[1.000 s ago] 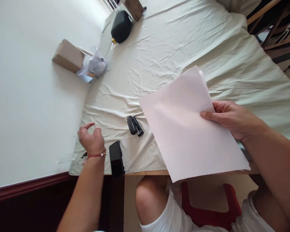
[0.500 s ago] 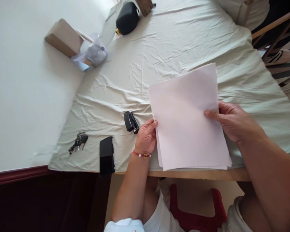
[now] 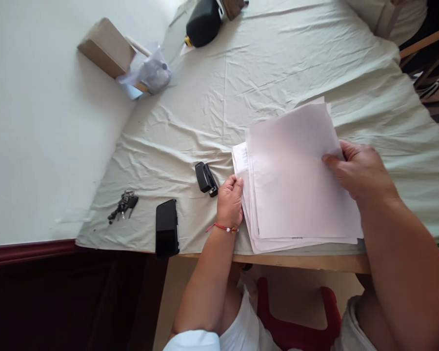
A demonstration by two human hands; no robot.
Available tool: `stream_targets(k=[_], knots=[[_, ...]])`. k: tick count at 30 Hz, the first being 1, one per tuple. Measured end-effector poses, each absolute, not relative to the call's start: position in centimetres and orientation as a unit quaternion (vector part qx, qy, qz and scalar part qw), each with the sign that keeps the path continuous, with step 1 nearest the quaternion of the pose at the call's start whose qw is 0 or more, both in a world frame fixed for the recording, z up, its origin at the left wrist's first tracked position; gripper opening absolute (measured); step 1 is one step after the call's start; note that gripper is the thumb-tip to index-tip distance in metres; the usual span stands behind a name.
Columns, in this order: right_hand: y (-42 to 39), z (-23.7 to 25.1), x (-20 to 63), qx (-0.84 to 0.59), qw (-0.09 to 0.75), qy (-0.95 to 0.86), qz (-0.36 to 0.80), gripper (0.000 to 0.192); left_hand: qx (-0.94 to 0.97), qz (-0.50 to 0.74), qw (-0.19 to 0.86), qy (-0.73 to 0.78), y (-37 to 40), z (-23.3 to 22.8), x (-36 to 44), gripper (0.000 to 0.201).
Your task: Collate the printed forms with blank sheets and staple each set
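Observation:
Several white paper sheets [image 3: 296, 175] lie loosely stacked near the front edge of the table, fanned out to the left. The top sheets show blank; a strip of print is visible on a lower sheet at the upper left. My left hand [image 3: 230, 200], with a red bracelet at its wrist, pinches the left edge of the lower sheets. My right hand [image 3: 360, 170] grips the right edge of the upper sheets, thumb on top and fingers hidden beneath. Just left of my left hand is a black stapler [image 3: 206, 179].
A black phone [image 3: 167, 228] and a bunch of keys [image 3: 123, 205] lie to the left on the cloth-covered table [image 3: 190, 122]. By the wall stand a cardboard box [image 3: 107, 47] and a plastic bag [image 3: 155, 73]. A black case [image 3: 204, 23] is at the back. A red stool [image 3: 296, 331] is below.
My right hand has shifted the upper sheets to the right, so the stack is spread and lower sheets with print show at the left. My left hand keeps hold of the left edge.

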State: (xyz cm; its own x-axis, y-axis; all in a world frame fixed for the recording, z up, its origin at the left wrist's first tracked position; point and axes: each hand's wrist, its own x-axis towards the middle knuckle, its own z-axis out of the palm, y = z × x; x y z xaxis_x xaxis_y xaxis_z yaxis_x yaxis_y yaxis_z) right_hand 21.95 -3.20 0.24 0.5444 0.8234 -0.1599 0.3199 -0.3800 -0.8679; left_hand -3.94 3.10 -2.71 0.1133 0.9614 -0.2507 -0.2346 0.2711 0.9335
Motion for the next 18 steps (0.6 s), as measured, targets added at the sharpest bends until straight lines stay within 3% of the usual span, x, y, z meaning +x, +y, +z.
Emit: stream_targets(k=[4,9,13,15,18], knots=[[-3.4,1.0,21.8,-0.789,0.407,-0.351,0.296,0.023,0.391,0.462,0.642,0.471,3.1,-2.8,-4.2,0.045],[-3.4,1.4,21.7,-0.818,0.38,-0.358,0.24,0.014,0.384,0.458,0.645,0.476,3.3,-2.8,-4.1,0.036],[-3.3,1.0,21.6,-0.801,0.398,-0.368,0.254,0.016,0.393,0.469,0.634,0.472,3.1,-2.6,-3.7,0.046],[-3.2,0.9,21.6,-0.79,0.443,-0.328,0.267,0.014,0.397,0.481,0.626,0.468,3.0,-2.6,-3.6,0.048],[-2.8,1.2,21.8,-0.71,0.605,-0.214,0.289,0.016,0.395,0.489,0.626,0.461,3.0,-2.6,-3.6,0.044]])
